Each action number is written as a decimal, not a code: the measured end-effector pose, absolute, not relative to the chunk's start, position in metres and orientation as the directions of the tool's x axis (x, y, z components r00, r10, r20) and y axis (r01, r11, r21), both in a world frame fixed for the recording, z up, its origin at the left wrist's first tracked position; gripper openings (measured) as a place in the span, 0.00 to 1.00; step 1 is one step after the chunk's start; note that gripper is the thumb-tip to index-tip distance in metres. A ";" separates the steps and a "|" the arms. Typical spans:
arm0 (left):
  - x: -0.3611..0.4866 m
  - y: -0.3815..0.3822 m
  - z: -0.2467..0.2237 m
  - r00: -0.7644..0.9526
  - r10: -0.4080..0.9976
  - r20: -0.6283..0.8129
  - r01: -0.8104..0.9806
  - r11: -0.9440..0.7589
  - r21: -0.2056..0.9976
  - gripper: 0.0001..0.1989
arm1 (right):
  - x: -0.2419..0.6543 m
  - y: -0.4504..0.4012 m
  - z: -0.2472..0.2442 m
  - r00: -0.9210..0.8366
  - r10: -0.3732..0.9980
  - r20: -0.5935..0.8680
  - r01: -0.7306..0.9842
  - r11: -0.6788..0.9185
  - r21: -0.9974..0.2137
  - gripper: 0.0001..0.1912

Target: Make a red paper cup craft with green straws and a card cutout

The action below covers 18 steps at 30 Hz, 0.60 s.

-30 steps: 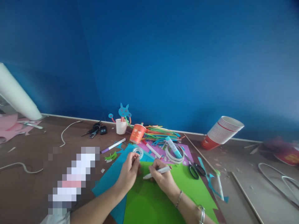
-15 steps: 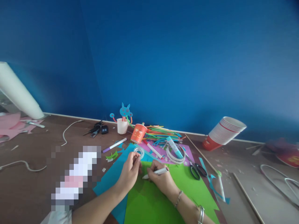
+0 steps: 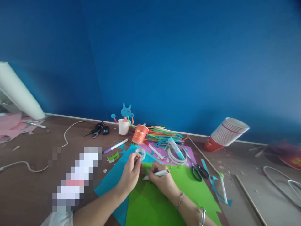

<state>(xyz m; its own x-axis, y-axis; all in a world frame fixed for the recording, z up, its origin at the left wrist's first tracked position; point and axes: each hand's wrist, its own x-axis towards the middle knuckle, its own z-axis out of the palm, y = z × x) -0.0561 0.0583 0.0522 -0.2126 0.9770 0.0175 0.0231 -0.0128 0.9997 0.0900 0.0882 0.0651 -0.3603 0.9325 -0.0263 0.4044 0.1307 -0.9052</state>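
Note:
My right hand (image 3: 162, 180) grips a white marker (image 3: 161, 173), its tip low over the green paper (image 3: 164, 205). Close by on the left, my left hand (image 3: 131, 168) is closed, thumb against fingers; what it pinches, if anything, is hidden. A clear roll of tape (image 3: 140, 153) lies just beyond those fingertips. Blue paper (image 3: 113, 185) and purple paper (image 3: 191, 153) show around the green one. Past the hands are a red-capped marker (image 3: 155, 151), a light-blue glue stick (image 3: 176, 148) and black-handled scissors (image 3: 199, 172).
At the back stand a white cup with a blue paper figure (image 3: 123, 126) and a tilted red cup (image 3: 140, 134) beside colourful pipe cleaners (image 3: 162, 135). A stack of paper cups (image 3: 227, 133) leans at the right. Keys (image 3: 100, 129) and a purple-ended marker (image 3: 116, 146) lie left.
The white marker's tip has shifted very slightly to the left in my right hand. My left hand stays put.

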 end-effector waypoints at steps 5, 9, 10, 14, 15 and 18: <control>-0.055 0.059 0.055 -0.202 0.979 0.002 0.005 -0.001 1.000 0.15 | 0.090 0.090 0.063 -0.328 0.945 -0.008 0.389 0.127 -0.913 0.12; -0.056 0.059 0.052 -0.211 0.978 0.005 0.025 0.000 1.000 0.15 | 0.091 0.090 0.063 -0.355 0.935 -0.024 0.400 0.128 -0.908 0.12; -0.056 0.060 0.052 -0.213 0.977 0.008 0.032 -0.002 0.999 0.15 | 0.091 0.089 0.063 -0.368 0.929 -0.031 0.405 0.131 -0.905 0.11; -0.056 0.060 0.051 -0.218 0.976 0.024 0.055 -0.012 0.998 0.15 | 0.089 0.088 0.065 -0.395 0.918 -0.023 0.425 0.160 -0.891 0.11; -0.056 0.059 0.051 -0.222 0.975 0.027 0.058 -0.014 0.998 0.15 | 0.089 0.088 0.065 -0.397 0.918 -0.024 0.428 0.162 -0.889 0.11; -0.056 0.058 0.053 -0.226 0.974 0.022 0.057 -0.010 0.998 0.14 | 0.089 0.088 0.064 -0.390 0.920 -0.031 0.428 0.151 -0.891 0.11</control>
